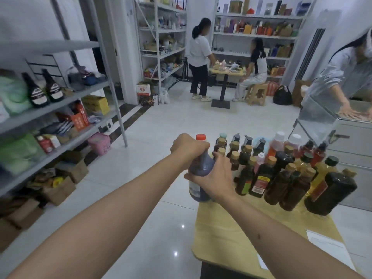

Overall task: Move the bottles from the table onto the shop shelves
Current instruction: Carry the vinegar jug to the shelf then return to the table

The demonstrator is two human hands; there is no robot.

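Left hand (188,149) grips dark bottle's (200,168) neck; right hand (213,178) wraps its body. Lift straight up, clear of neighbouring bottles (281,178) at right.

Bottles (281,168) crowd the table (231,234); shelves (60,105) stand left, apparently holding two.

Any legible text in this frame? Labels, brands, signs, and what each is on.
None can be read.
Two dark bottles on the left shelf: pale labels, blurred.
Table bottles: red and yellow label, print too small.
Big dark bottle held by both hands: label blurred.
Orange box: white print, illegible.
Paper sheet: illegible.
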